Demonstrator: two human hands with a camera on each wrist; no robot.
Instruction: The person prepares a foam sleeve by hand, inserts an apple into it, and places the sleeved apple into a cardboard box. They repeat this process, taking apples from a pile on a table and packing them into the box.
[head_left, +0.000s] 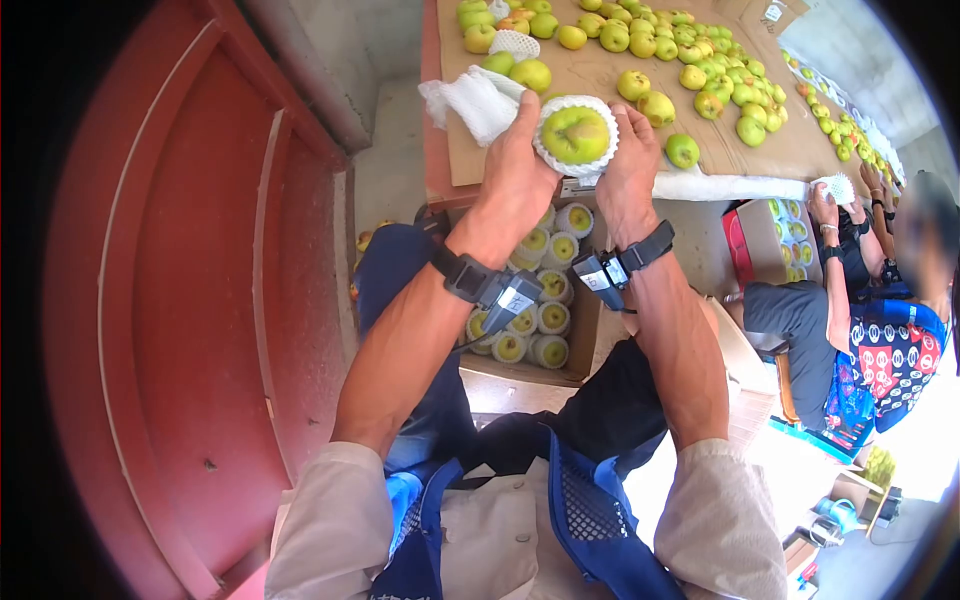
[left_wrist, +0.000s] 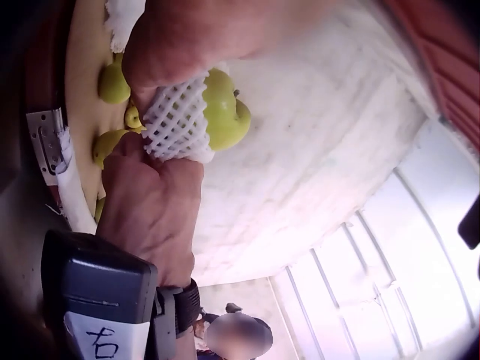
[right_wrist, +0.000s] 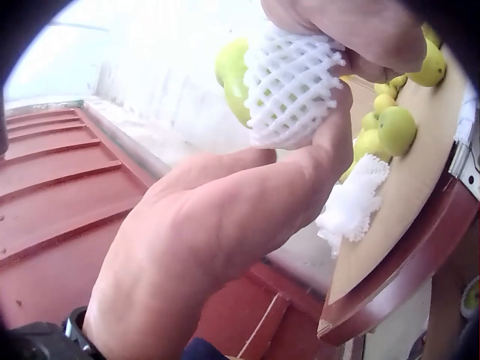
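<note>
A green apple [head_left: 577, 134] with a faint reddish blush sits in a white foam net sleeve [left_wrist: 176, 118], held up at the table's near edge. The net wraps the apple's sides, while its stem end bulges out bare. My left hand [head_left: 518, 168] grips the sleeved apple from the left, thumb along the net. From the other side my right hand [head_left: 630, 165] holds it, fingers against the mesh. Both hands meet around the net's lower end, hiding part of it. More white foam nets [head_left: 482, 105] lie on the table just beyond my left hand.
Loose apples [head_left: 700, 70] spread over the cardboard-covered table [head_left: 560, 85]. Below my forearms stands a box [head_left: 585, 350] of net-sleeved apples in rows. A red metal door [head_left: 190, 300] is at left. On the right, another person [head_left: 890, 340] sits beside a second box of sleeved apples [head_left: 790, 240].
</note>
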